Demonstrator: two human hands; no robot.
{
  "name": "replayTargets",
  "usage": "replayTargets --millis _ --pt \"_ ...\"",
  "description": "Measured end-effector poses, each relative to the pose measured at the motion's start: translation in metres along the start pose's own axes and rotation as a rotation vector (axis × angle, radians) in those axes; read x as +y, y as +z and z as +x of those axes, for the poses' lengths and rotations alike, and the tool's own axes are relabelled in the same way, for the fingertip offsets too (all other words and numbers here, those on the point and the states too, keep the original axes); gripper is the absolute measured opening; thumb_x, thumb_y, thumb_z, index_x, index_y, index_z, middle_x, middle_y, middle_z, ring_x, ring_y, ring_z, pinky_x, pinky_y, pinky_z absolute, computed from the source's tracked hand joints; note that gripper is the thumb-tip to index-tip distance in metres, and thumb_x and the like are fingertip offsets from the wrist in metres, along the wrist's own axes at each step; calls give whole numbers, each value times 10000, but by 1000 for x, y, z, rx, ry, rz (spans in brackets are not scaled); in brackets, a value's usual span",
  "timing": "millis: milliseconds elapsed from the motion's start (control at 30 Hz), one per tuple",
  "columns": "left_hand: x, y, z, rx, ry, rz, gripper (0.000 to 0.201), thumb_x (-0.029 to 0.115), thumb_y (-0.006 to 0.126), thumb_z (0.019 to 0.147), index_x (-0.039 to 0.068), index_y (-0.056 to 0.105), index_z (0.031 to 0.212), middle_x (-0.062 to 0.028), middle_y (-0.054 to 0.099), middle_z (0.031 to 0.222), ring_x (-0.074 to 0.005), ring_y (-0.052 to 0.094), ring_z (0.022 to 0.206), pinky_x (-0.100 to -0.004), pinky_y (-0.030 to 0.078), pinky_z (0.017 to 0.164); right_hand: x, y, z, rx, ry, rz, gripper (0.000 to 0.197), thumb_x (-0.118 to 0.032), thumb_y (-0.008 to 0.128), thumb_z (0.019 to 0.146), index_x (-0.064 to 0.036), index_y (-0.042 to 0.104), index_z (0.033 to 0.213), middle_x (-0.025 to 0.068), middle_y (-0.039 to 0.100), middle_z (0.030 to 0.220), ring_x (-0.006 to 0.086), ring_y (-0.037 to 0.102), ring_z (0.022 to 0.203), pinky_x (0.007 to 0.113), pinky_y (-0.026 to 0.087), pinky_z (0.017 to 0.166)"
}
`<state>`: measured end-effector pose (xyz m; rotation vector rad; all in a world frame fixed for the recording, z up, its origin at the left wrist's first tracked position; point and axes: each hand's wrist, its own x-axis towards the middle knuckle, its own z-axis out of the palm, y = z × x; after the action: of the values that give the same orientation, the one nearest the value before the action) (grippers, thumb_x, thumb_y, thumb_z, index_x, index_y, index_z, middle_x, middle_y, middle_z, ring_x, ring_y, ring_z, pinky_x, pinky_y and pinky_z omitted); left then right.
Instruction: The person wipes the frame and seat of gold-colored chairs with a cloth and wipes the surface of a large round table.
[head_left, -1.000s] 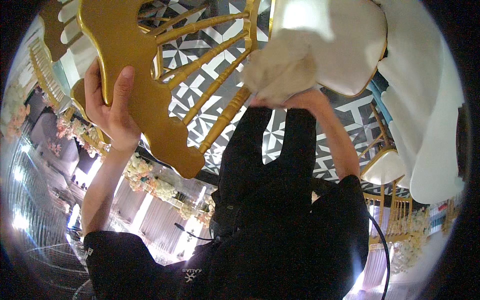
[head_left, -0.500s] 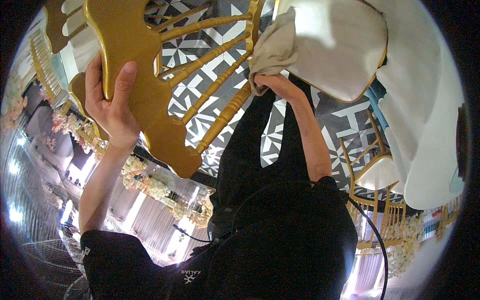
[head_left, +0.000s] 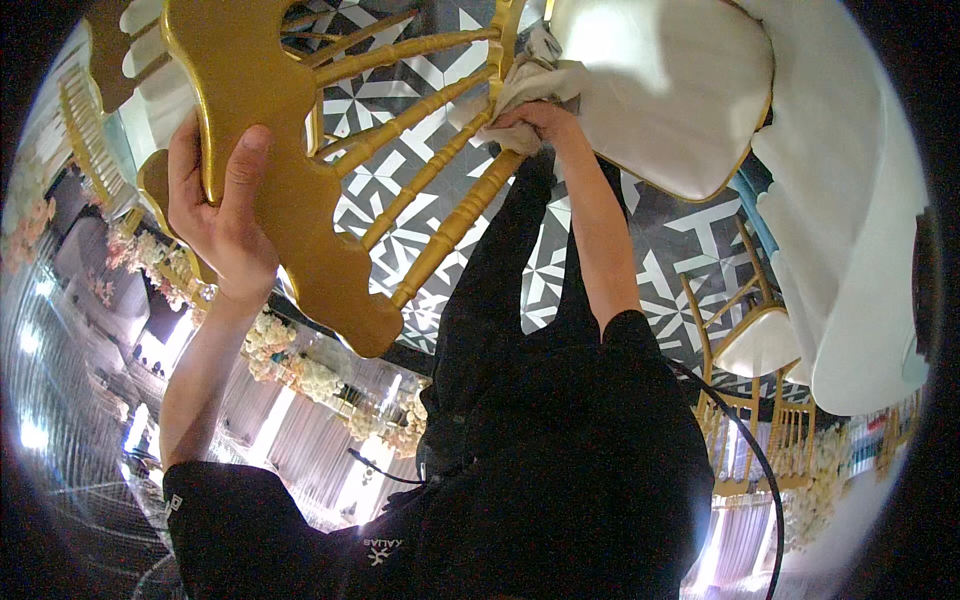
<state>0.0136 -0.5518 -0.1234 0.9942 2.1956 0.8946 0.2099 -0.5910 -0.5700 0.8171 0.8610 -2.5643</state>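
Note:
A gold wooden chair (head_left: 290, 215) with a scalloped top rail and turned spindles is in front of me. My left hand (head_left: 225, 210) grips the top rail, its thumb on the near face and its fingers round the edge. At the base of the spindles, my right hand (head_left: 540, 122) presses a crumpled beige cloth (head_left: 540, 88) against the crosspiece of the backrest. Part of the cloth wraps the lower end of the nearest spindle. Just right of that hand lies the chair's pale padded seat (head_left: 665, 100).
White draped cloth (head_left: 840, 200) hangs close on the right. Another gold chair (head_left: 760, 345) with a white seat stands behind it at the lower right. More gold chairs (head_left: 88, 130) and flower arrangements (head_left: 290, 365) line the left. The floor (head_left: 400, 205) has black-and-white patterned tiles.
My right hand has moved a little up and left with the cloth, from beside the seat onto the crosspiece and spindle ends. The cloth is bunched up more. My left hand has stayed on the top rail.

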Motion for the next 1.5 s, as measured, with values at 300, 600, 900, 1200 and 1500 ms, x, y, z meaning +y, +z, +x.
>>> replayTargets --millis 300,600,900,1200,1500 --pt "11 -3 -6 6 58 171 353 154 615 849 -38 527 1132 -91 604 1003 -147 559 876 -253 442 778 -5 51 -2 213 -421 -277 760 -404 692 699 -70 410 1320 162 354 1390 331 328 1284 433 224 1094" --pt "6 -8 -5 42 152 311 356 100 626 842 -47 513 1147 -92 601 1013 -143 553 903 -248 422 822 -47 48 -31 437 -345 -150 688 -369 680 747 -39 415 1290 157 441 1301 303 425 1194 377 289 1055" --pt "13 -3 -6 41 48 232 361 167 603 842 -14 511 1140 -88 573 991 -172 536 860 -278 436 774 -36 16 4 330 -574 266 431 -239 754 721 -58 605 1083 73 604 1067 143 570 994 280 474 885" --pt "11 -2 -9 75 28 147 402 146 603 824 -18 494 1174 -100 567 1031 -183 539 886 -298 438 794 -20 39 21 685 -411 121 877 -314 819 642 -10 338 1309 107 466 1273 223 476 1139 323 408 975" --pt "7 -7 -10 34 33 109 417 137 605 835 -48 477 1187 -128 584 1059 -178 554 936 -281 423 845 -42 17 -20 310 -588 583 533 -243 778 712 -25 562 1147 59 605 1066 183 589 963 286 507 840"
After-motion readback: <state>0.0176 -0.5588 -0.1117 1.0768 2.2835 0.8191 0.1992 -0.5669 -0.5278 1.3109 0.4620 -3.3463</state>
